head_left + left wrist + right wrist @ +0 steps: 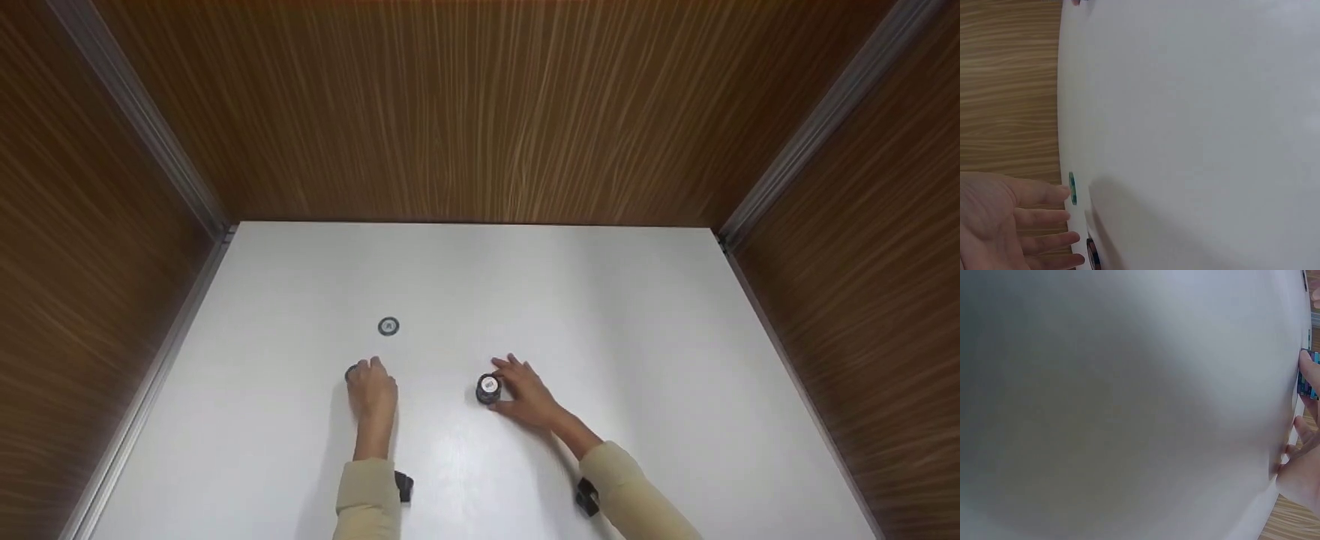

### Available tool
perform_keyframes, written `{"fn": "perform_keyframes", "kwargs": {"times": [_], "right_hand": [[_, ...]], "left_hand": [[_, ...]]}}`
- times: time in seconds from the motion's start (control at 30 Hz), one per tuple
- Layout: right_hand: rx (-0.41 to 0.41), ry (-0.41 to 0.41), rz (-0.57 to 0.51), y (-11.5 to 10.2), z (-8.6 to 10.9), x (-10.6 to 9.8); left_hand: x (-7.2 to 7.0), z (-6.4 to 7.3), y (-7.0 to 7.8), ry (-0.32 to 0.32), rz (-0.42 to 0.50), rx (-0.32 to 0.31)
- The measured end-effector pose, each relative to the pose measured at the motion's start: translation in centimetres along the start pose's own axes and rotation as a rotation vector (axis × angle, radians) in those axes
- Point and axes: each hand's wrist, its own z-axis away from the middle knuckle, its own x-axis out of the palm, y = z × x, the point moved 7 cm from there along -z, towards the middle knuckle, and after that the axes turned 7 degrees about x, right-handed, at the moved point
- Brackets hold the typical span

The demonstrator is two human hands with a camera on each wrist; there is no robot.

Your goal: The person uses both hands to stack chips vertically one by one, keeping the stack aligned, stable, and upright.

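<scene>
My left hand is low over the table with its fingers extended, partly covering a poker chip at its left side. In the left wrist view that dark red chip lies by the outer fingertips, and a green chip shows beyond the upper finger. Farther back on the table, this second chip lies flat. My right hand grips a short stack of poker chips between thumb and finger, its other fingers spread. The right wrist view catches the stack's striped edge at the far right.
Everything lies on a white table. Brown wood-grain panels stand behind it and on both sides, joined by grey metal rails. A black wrist device sits under the right sleeve, another beside the left.
</scene>
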Motion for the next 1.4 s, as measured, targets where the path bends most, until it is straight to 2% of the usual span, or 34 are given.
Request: {"fn": "perform_keyframes", "kwargs": {"times": [0.13, 0.43, 0.6, 0.8, 1.13, 1.4], "right_hand": [[0.003, 0.002, 0.006, 0.0, 0.1, 0.0], [0.02, -0.016, -0.005, -0.2, 0.1, 0.2], [0.009, 0.008, -0.003, -0.1, 0.1, 0.1], [0.008, -0.007, 0.001, -0.3, 0.0, 0.1], [-0.024, 0.023, -0.005, -0.2, 0.0, 0.0], [0.017, -0.017, 0.009, -0.2, -0.1, 0.2]], "left_hand": [[0.0, 0.1, -1.0, -0.04, 0.02, -0.037], [0.0, 0.3, -2.3, -0.012, 0.043, -0.074], [0.1, 0.3, -2.5, 0.003, 0.013, -0.057], [0.2, 0.0, -2.9, -0.004, -0.032, -0.06], [0.1, -0.1, -3.3, 0.025, -0.005, -0.103], [-0.2, 0.1, -3.1, 0.021, 0.083, -0.147]]}}
